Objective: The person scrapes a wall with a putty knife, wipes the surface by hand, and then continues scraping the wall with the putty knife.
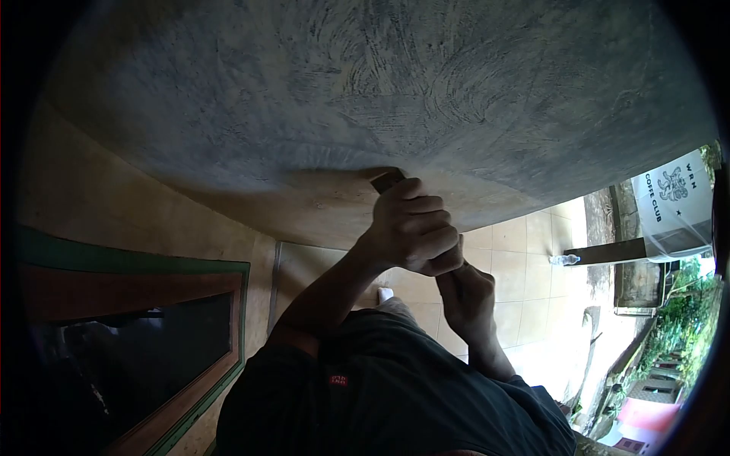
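In front of me is a wall [426,83], grey with swirling marks higher up and brownish lower down. My left hand [414,228] is closed in a fist round a tool with a dark, flat, block-like end [386,180]. That end lies at or very near the wall where grey meets brown; its exact kind cannot be made out. Just below and to the right, my right hand [469,295] is closed too, its fingers against the left fist, apparently on the lower part of the same tool. Most of the tool is hidden by my fingers.
A window with a wooden frame [237,319] is at the left. Pale floor tiles [509,266] lie below. To the right are a plastic bottle [564,260], a post [606,252], a printed white banner [673,201] and greenery [688,327].
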Demonstrator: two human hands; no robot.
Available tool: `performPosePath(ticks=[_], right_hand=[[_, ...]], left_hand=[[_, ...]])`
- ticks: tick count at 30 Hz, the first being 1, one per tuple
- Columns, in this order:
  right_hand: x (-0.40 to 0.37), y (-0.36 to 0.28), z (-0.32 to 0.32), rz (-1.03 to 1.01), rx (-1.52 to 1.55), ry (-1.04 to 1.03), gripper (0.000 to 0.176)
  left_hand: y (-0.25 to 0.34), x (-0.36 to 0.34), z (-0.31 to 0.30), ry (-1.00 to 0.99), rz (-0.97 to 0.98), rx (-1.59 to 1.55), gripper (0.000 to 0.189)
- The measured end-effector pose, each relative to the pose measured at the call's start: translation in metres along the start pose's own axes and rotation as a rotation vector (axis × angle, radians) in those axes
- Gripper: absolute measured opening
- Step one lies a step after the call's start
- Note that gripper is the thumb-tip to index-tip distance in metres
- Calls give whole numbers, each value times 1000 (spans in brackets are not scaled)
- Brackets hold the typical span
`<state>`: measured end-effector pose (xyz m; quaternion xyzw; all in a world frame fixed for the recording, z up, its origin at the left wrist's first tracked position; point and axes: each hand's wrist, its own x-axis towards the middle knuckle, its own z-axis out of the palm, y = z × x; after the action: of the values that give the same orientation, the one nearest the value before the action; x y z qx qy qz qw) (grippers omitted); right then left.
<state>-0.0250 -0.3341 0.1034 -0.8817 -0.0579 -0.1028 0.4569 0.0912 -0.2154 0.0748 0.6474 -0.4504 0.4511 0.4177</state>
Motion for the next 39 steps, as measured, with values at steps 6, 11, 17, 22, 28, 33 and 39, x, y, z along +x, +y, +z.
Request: performPosePath(ticks=[6, 11, 17, 22, 28, 33, 39], right_hand=[[-6, -3, -9, 4, 35, -14, 9], [13, 3, 4, 19, 46, -119, 18], [3, -2, -17, -37, 2, -78, 5], [14, -3, -4, -9, 81, -123, 5], [5, -2, -18, -23, -2, -172, 7], [10, 3, -19, -31, 20, -238, 15], [12, 11, -8, -90, 63, -233, 16]], left_hand=[[10, 4, 6, 26, -34, -19, 33], [-9, -3, -11, 25, -4, 105, 29], [10, 3, 8, 47, -52, 5, 26], [0, 0, -7, 96, -86, 97, 27], [10, -1, 3, 80, -102, -1, 27], [9, -1, -4, 60, -139, 70, 27], [3, -5, -10, 65, -108, 87, 27]])
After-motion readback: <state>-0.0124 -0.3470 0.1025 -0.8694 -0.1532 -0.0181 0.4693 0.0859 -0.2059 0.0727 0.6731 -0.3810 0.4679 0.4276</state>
